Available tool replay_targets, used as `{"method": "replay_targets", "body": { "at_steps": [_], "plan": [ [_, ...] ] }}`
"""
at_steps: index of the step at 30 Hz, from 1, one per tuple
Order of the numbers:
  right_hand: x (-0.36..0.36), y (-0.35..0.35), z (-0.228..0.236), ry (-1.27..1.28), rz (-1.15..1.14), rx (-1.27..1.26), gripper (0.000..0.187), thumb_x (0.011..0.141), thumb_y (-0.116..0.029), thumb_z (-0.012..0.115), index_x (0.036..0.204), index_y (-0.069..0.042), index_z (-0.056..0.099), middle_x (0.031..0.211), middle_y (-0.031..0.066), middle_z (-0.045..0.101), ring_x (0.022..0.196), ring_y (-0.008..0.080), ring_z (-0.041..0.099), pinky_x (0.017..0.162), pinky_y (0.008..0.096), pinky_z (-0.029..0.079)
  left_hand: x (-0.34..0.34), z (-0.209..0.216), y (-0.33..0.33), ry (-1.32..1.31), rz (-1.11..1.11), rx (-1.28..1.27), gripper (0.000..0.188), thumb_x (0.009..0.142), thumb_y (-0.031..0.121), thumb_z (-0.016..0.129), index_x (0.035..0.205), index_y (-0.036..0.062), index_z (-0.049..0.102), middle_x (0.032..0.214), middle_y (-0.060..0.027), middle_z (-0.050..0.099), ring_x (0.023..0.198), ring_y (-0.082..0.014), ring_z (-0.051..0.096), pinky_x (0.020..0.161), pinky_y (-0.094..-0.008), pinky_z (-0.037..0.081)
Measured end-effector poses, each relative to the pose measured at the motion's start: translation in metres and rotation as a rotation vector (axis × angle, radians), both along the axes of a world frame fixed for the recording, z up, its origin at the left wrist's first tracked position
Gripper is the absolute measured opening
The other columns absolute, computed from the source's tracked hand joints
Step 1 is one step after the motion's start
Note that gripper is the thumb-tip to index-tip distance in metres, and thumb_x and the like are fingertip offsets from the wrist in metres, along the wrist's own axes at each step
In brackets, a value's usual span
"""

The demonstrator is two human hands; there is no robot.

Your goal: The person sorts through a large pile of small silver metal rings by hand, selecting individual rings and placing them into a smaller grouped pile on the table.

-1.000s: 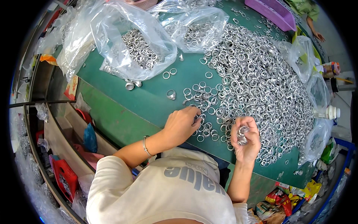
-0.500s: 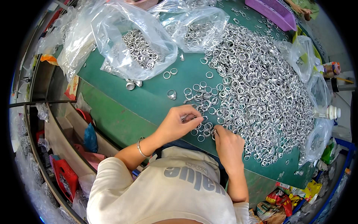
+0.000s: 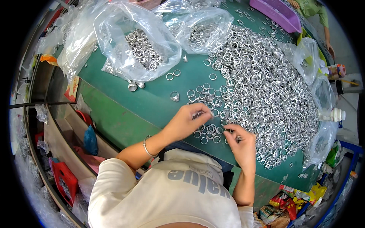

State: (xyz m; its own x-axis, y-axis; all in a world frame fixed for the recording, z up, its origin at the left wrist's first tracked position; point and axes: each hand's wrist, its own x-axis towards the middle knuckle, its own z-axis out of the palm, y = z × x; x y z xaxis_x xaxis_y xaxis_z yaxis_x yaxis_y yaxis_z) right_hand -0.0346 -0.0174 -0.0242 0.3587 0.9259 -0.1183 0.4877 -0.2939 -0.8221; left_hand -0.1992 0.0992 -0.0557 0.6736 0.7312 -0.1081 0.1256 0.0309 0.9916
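My left hand [image 3: 193, 118] is closed over the near edge of the loose rings, thumb and fingertips drawn together. Silvery metal rings show in its curled fingers, and motion blurs the fingertips a little. To its right, my right hand [image 3: 242, 145] is curled, with thumb and forefinger bent toward each other. Something small and grey shows inside its fingers, too small to make out. Between and below the hands lies a small cluster of rings [image 3: 210, 133]. A large heap of silver metal rings [image 3: 266, 87] spreads across the right of the green table [image 3: 152, 102].
Clear plastic bags of rings [image 3: 146, 49] stand at the back. A chunky ring [image 3: 175, 96] lies alone on the table. There is a purple basket [image 3: 279, 15] at the far right, near another person's arm [image 3: 327, 38]. A drawer [image 3: 72, 140] is at the left.
My right hand has moved right, away from the left one, its thumb and forefinger spreading somewhat. The left hand has shifted slightly up and right. The other person has moved at the far right.
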Motion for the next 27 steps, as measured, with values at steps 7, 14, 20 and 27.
{"method": "replay_targets", "body": {
  "at_steps": [7, 14, 20, 27],
  "plan": [
    [-0.011, 0.006, -0.004, -0.460, 0.204, -0.088, 0.018, 0.079, -0.011, 0.063, 0.097, -0.008, 0.061, 0.073, 0.0122, 0.063, 0.058, 0.0316, 0.061, 0.051, 0.0398, 0.047, -0.018, 0.017, 0.006, -0.459, 0.033, -0.861, 0.017, 0.083, 0.001, 0.045, 0.093, -0.0058, 0.057, 0.082, -0.0068, 0.056, 0.062, -0.0109, 0.049, 0.047, -0.0219, 0.036],
    [-0.008, 0.007, -0.019, -0.395, 0.138, 0.053, 0.012, 0.081, -0.011, 0.061, 0.093, -0.006, 0.059, 0.070, 0.0118, 0.062, 0.053, 0.0283, 0.060, 0.045, 0.0363, 0.045, -0.006, 0.005, -0.020, 0.311, -0.039, 0.498, 0.017, 0.078, 0.022, 0.069, 0.087, 0.0085, 0.066, 0.070, -0.0057, 0.052, 0.052, -0.0206, 0.052, 0.049, -0.0328, 0.042],
    [0.004, -0.001, 0.003, 1.075, -0.204, 0.261, 0.009, 0.081, -0.002, 0.056, 0.089, 0.000, 0.056, 0.078, 0.0089, 0.058, 0.047, 0.0117, 0.047, 0.039, 0.0218, 0.033, 0.004, 0.011, -0.016, 0.552, -0.209, 0.673, 0.015, 0.075, 0.020, 0.069, 0.083, 0.0085, 0.065, 0.073, -0.0076, 0.058, 0.060, -0.0278, 0.059, 0.053, -0.0394, 0.046],
    [-0.009, -0.008, -0.002, 0.133, 0.025, 0.068, 0.008, 0.079, -0.004, 0.062, 0.087, -0.003, 0.063, 0.068, 0.0062, 0.061, 0.051, 0.0191, 0.056, 0.043, 0.0300, 0.040, 0.008, 0.010, -0.008, 0.396, -0.161, 0.496, 0.013, 0.077, 0.017, 0.066, 0.077, 0.0047, 0.061, 0.073, -0.0077, 0.059, 0.057, -0.0219, 0.057, 0.050, -0.0340, 0.045]
  ]
}}
